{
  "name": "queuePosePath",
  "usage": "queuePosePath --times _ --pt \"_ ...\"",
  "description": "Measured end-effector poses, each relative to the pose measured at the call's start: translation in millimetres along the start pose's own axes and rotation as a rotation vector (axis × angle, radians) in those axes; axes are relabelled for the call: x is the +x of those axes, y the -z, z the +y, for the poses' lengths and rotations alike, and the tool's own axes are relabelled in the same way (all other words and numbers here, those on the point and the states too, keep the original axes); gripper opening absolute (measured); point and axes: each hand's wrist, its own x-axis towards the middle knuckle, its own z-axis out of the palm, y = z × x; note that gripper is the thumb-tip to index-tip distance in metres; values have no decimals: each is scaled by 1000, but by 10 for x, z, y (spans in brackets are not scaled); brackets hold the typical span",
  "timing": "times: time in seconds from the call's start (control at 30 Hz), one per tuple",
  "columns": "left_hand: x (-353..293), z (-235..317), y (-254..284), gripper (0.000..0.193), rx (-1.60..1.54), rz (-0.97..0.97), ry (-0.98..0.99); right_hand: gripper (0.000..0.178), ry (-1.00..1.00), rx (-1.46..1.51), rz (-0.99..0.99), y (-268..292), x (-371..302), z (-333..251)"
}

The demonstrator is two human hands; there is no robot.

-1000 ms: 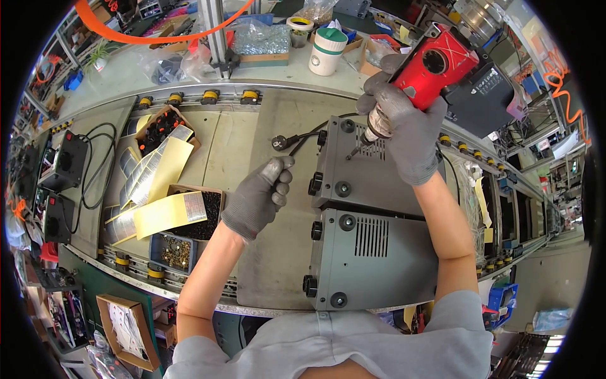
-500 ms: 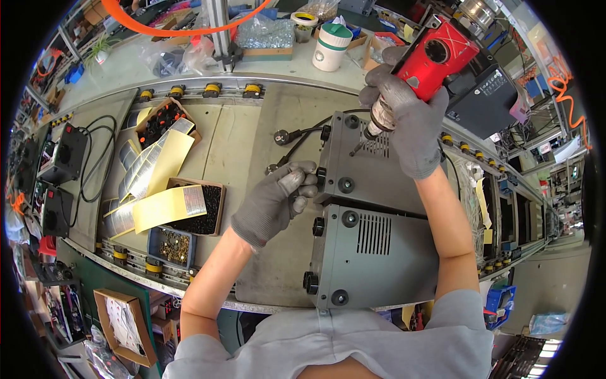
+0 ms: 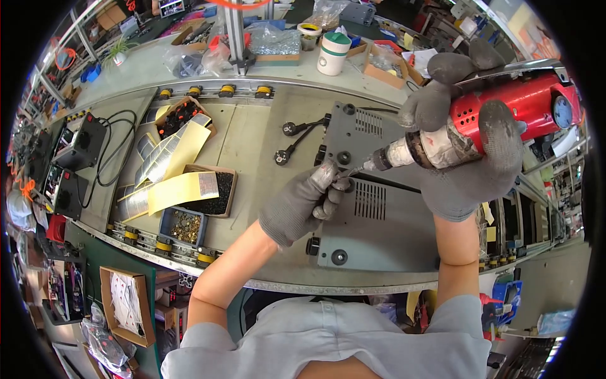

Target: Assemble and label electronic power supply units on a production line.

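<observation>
In my gloved right hand [image 3: 467, 180] is a red power screwdriver [image 3: 505, 114], held almost level, its chuck pointing left. The bit [image 3: 355, 171] reaches the fingertips of my gloved left hand [image 3: 295, 205]. That hand is pinched closed at the bit's tip; whatever small thing lies between the fingers is too hidden to name. Below the tool sit two grey metal cases, a near one [image 3: 398, 237] and a far one [image 3: 356, 136], with slotted vents and round black feet [image 3: 339, 257]. My left hand is over the left edge of the near case.
Left on the bench are silver-and-yellow sheets [image 3: 180, 151], a box of black parts [image 3: 218, 192], a blue tray of brass-coloured screws [image 3: 184, 228] and a box of black-and-orange parts [image 3: 183, 117]. Power plugs [image 3: 282, 156] lie beside the far case. A white-and-green canister [image 3: 332, 54] stands behind.
The screwdriver has swung from steeply tilted to nearly level, moving right and nearer. Its bit now meets my left fingertips. My left hand has moved slightly right, over the near case's edge.
</observation>
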Motion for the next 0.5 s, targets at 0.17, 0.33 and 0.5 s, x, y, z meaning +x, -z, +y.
queuePosePath --times 0.17,0.33,0.5 --pt "-84 -106 -199 36 -58 -7 35 57 -56 168 -81 32 -91 -256" --pt "-172 -140 -283 34 -66 -26 24 57 -93 164 19 15 -191 -441" --pt "-228 -170 -308 32 -52 45 2 57 -134 187 54 -20 -287 -487"
